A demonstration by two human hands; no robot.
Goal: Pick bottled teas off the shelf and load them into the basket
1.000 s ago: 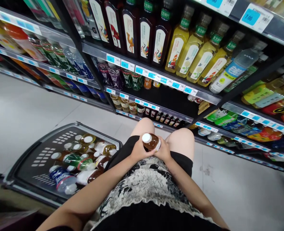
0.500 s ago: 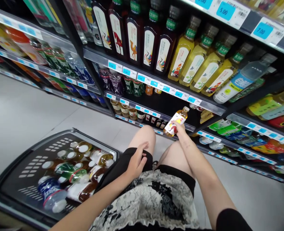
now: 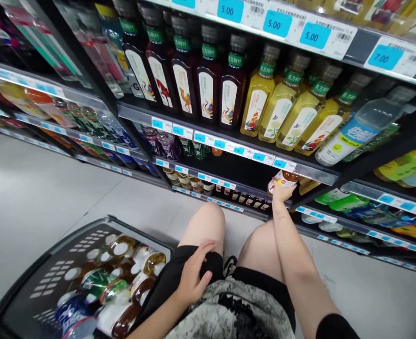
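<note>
Currently, my right hand (image 3: 283, 190) is gripping one amber bottle (image 3: 287, 177), the fingers closing around its white, red and yellow label. This bottle is lying aslant at the right end of the lower shelf (image 3: 243, 172), just below the edge of the shelf above; its long axis is running from near left to far right, the label covering the left part and bare amber showing at the right. Its cap is not showing, so I cannot tell for certain which end it is pointing with.

My left hand (image 3: 195, 273) is lying palm down over my left thigh (image 3: 201, 228), holding nothing, its fingers loosely extended and slightly spread.

On the shelf above, the front row is comprising, left to right, five dark bottles (image 3: 208, 89) and four yellow bottles (image 3: 277, 115), all bearing green neck bands, then one clear bottle (image 3: 359, 129) with a blue label, leaning right. Seven price tags (image 3: 241, 150) are lining this shelf's edge.

At near left, a grey basket (image 3: 20, 306) is holding many white-capped bottles, overlapping too much to count; among them one green-labelled bottle (image 3: 97, 282) and one blue-labelled bottle (image 3: 70, 313) are standing out.
</note>
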